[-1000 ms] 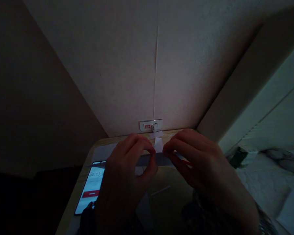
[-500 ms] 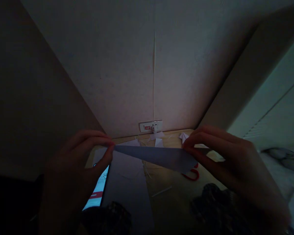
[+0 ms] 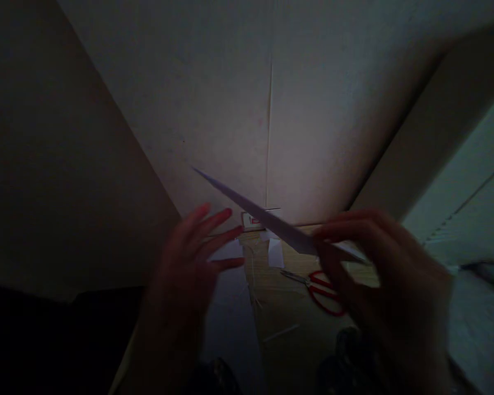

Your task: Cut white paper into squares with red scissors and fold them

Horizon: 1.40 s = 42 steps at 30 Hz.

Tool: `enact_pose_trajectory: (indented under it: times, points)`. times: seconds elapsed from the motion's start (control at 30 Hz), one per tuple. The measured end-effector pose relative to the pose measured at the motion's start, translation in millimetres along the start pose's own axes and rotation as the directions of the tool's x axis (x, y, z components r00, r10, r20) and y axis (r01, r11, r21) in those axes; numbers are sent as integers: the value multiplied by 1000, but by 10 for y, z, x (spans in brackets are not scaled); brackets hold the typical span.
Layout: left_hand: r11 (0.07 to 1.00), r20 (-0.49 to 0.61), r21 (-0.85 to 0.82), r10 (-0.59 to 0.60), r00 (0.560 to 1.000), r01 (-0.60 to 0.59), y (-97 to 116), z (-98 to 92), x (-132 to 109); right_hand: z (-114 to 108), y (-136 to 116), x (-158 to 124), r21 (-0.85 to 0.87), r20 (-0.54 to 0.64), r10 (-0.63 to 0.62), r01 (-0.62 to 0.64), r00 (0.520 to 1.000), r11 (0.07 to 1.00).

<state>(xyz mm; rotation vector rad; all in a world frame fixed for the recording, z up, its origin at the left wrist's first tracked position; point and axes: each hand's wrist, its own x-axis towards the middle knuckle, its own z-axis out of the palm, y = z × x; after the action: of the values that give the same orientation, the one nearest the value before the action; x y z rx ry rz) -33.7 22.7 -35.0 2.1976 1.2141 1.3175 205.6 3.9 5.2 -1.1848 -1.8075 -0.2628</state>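
Note:
The scene is dim. My right hand (image 3: 379, 274) pinches one end of a long, narrow folded paper piece (image 3: 255, 211) that slants up to the left, its pointed tip in front of the wall. My left hand (image 3: 189, 263) hovers below that tip with its fingers spread, touching nothing. Red-handled scissors (image 3: 321, 288) lie on the wooden table (image 3: 284, 307) under my right hand.
A sheet of white paper (image 3: 230, 312) lies on the table under my left hand, with small paper scraps (image 3: 275, 252) near the back edge. A wall socket (image 3: 253, 220) sits just above the table. A bed (image 3: 477, 318) lies to the right.
My left hand let go of the paper piece and opened. My right hand swung the piece so its free tip rose up to the left. The scissors came into view.

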Motion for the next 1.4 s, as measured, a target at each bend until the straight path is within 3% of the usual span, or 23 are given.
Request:
enact_pose_trajectory:
  times: [0.1,0.17,0.23,0.33,0.43,0.57,0.67,0.73,0.83,0.97,1.2,1.4]
  points:
    - [940,122,-330,-49,991,88,158,289,104,207,-190,-19,119,126,-233,218,964,969]
    - [891,64,-401,-203,977,212,254,368,131,299,-255,-25,180,186,-313,280,932,943]
    - [839,-57,-430,-395,917,334,320,372,151,329,-275,-23,207,253,-327,279,911,938]
    - [819,-163,-472,-445,881,326,327,302,203,258,-247,-14,290,356,-357,261,863,921]
    - [847,-201,-447,-408,891,287,265,183,239,108,-163,-12,328,375,-332,211,866,921]
    - [961,-177,-125,-267,947,248,210,18,220,-28,11,2,156,142,-135,113,981,981]
    - [971,-78,142,-183,980,193,194,-46,203,-16,160,32,115,-12,16,-14,1000,993]
    - [960,-15,234,-157,987,156,184,-61,202,17,242,47,180,-39,81,-73,996,981]
    - [961,50,262,-108,993,92,180,-73,204,40,284,46,256,42,157,-162,987,953]
    - [963,72,269,-38,997,17,210,-80,196,9,196,24,235,156,194,-227,969,945]
    - [949,15,311,40,999,-43,232,-45,209,22,110,48,261,197,188,-236,962,936]
    - [945,3,307,118,993,-113,261,-64,192,60,111,72,400,211,174,-248,962,882]
